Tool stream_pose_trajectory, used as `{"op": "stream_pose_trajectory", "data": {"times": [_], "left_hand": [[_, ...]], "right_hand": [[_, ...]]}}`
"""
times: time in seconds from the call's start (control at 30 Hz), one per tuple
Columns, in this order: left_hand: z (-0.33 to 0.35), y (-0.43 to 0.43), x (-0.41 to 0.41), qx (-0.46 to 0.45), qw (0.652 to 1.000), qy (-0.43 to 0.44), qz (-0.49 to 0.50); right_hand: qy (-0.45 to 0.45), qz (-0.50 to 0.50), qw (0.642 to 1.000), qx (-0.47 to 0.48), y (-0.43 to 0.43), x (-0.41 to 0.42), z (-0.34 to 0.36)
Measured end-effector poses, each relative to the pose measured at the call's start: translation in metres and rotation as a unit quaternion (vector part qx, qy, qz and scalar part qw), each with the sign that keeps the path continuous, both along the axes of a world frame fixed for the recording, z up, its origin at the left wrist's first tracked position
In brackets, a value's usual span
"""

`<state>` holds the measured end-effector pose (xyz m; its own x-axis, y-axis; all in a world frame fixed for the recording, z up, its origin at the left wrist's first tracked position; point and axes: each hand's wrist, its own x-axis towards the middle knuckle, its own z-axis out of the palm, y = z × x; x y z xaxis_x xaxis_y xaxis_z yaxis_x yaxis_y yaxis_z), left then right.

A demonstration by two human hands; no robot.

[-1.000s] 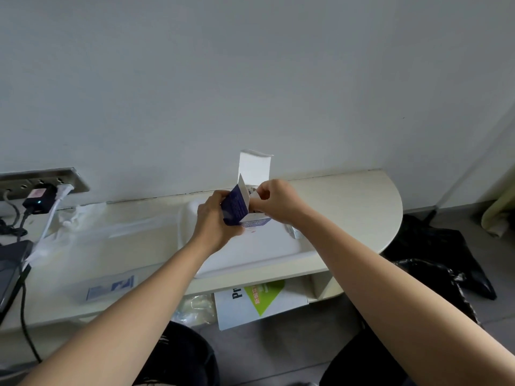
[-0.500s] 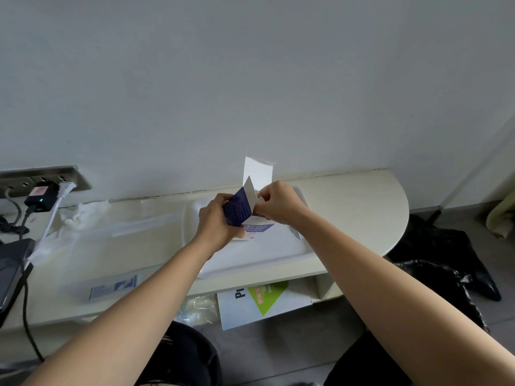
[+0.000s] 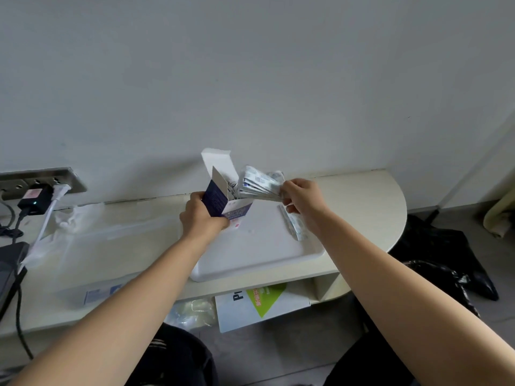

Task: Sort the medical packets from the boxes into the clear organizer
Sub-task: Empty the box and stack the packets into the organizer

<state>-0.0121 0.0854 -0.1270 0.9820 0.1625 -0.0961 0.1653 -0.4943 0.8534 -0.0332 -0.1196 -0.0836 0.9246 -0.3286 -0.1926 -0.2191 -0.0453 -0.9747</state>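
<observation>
My left hand grips a small blue-and-white box with its top flap standing open, held above a white tray on the cream table. Just right of the box mouth, my right hand pinches a fanned stack of white medical packets; their left ends are still at the box opening. More packets lie along the tray's right side, partly behind my right forearm. A clear plastic organizer lies left of the tray on the table; its compartments are hard to make out.
A wall socket strip with a black adapter and cables sits at the far left, beside a dark device. A blue-labelled packet lies near the table's front. On the shelf underneath is a white and green box. Black bags lie on the floor, right.
My right hand has pulled a stack of packets up and rightward out of the box, where before it was at the box's opening. My left hand still holds the box.
</observation>
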Motion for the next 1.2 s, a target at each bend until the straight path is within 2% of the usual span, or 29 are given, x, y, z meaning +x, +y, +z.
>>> {"op": "stream_pose_trajectory", "data": {"times": [0.13,0.3,0.43,0.6,0.7,0.77,0.83,0.93,1.0,1.07,1.13,1.2], "left_hand": [[-0.002,-0.001,0.0,-0.002,0.999,-0.018,0.028],[0.002,-0.003,0.0,-0.062,0.994,-0.064,0.067],[0.012,-0.006,-0.001,-0.12,0.984,-0.119,0.064],[0.016,-0.007,0.001,-0.166,0.976,-0.138,0.022],[0.018,-0.011,-0.005,-0.178,0.975,-0.132,-0.024],[0.017,-0.014,-0.009,-0.177,0.975,-0.123,-0.058],[0.014,-0.019,-0.011,-0.191,0.972,-0.098,-0.094],[0.014,-0.035,-0.017,-0.202,0.967,-0.05,-0.145],[0.016,-0.048,-0.021,-0.169,0.965,-0.035,-0.196],[0.018,-0.06,-0.022,-0.155,0.96,-0.026,-0.23],[0.015,-0.07,-0.019,-0.126,0.96,-0.022,-0.247],[0.01,-0.074,-0.014,-0.031,0.967,-0.019,-0.253]], "right_hand": [[0.041,-0.05,0.994,0.093,-0.01,-0.003,-0.019],[0.096,-0.067,0.991,0.069,-0.025,-0.006,-0.034],[0.152,0.026,0.988,0.006,-0.019,-0.014,-0.036],[0.174,0.146,0.971,-0.08,0.007,-0.022,-0.049],[0.155,0.173,0.962,-0.142,0.009,-0.023,-0.05],[0.104,0.144,0.966,-0.186,0.002,-0.022,-0.045],[0.017,0.109,0.981,-0.157,-0.012,-0.02,-0.04],[-0.077,0.169,0.979,-0.083,-0.03,-0.024,-0.03],[-0.076,0.22,0.968,-0.093,-0.038,-0.027,-0.022],[-0.064,0.227,0.966,-0.105,-0.045,-0.029,-0.02],[-0.058,0.193,0.974,-0.1,-0.055,-0.03,-0.022],[-0.054,0.108,0.987,-0.106,-0.066,-0.03,-0.027]]}}
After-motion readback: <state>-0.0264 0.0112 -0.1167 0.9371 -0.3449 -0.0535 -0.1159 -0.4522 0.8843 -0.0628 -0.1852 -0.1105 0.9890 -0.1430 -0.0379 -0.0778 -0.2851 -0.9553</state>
